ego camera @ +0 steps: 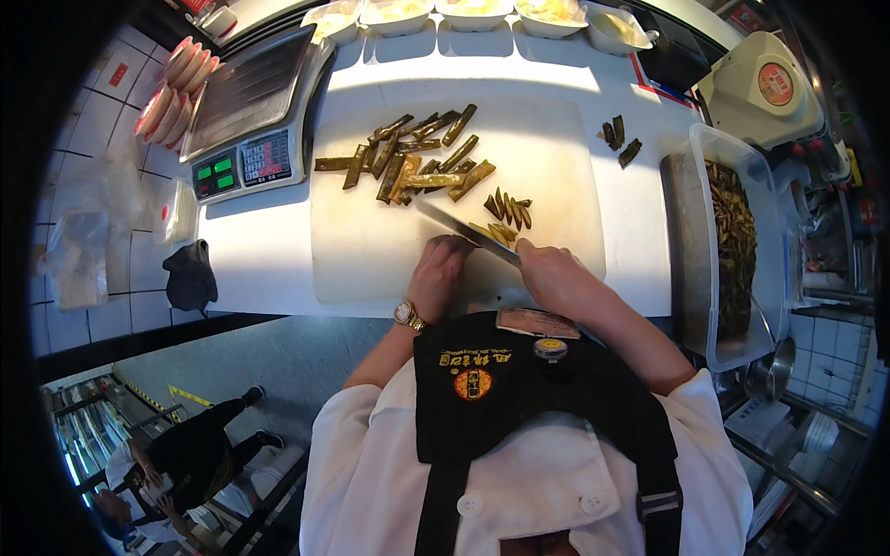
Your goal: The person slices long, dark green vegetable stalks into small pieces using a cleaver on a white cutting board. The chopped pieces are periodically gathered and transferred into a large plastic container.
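Note:
My right hand (pixel 556 274) grips the handle end of a kitchen knife (pixel 473 233), whose blade points up and left over a white cutting board (pixel 361 257). At the near side of the blade is my left hand (pixel 443 264), fingers bent down towards the board; whatever lies under them is hidden. Slanting slices of green vegetable (pixel 510 208) lie by the blade, a paler group (pixel 497 233) close against it and a darker one beyond. Long dark green pickled-looking vegetable strips (pixel 389 170) are heaped on the board's far left part.
A digital scale (pixel 247 118) stands left, with a dark cloth (pixel 190 276) nearer me. Dark vegetable scraps (pixel 619 139) lie right of the board. A clear plastic tub (pixel 702 278) holds chopped vegetables. White food containers (pixel 476 14) line the far edge. Another person (pixel 195 445) is behind, lower left.

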Demonstrator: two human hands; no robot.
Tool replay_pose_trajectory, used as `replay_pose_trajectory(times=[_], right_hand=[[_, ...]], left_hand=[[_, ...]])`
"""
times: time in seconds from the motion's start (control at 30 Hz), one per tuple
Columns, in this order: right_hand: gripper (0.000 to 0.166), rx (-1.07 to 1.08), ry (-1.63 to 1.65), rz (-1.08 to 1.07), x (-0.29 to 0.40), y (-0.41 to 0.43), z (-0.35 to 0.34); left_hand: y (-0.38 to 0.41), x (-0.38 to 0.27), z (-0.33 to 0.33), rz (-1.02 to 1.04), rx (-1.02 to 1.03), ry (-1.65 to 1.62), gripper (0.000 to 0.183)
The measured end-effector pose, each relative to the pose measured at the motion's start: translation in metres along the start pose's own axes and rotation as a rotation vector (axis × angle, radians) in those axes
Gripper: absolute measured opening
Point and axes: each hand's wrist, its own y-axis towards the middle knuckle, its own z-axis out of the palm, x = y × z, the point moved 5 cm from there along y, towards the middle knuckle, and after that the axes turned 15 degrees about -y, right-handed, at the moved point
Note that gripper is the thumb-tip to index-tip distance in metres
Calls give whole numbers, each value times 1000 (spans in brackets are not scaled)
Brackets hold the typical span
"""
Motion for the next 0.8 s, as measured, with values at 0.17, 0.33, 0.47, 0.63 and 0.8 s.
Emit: replay_pose_trajectory(times=[0.17, 0.33, 0.47, 0.63, 0.8], right_hand=[[18, -72, 163, -32, -18, -14, -6], [20, 85, 81, -86, -7, -29, 3], [19, 52, 36, 38, -16, -28, 1], [18, -27, -69, 147, -50, -39, -16], [15, -86, -37, 168, -67, -45, -10]], left_hand=[[1, 13, -18, -112, -202, -120, 23], [22, 38, -54, -290, -328, -89, 17], [54, 45, -44, -181, -120, -70, 18], [80, 37, -4, -65, 82, 204, 22], [83, 43, 15, -39, 141, 328, 24]])
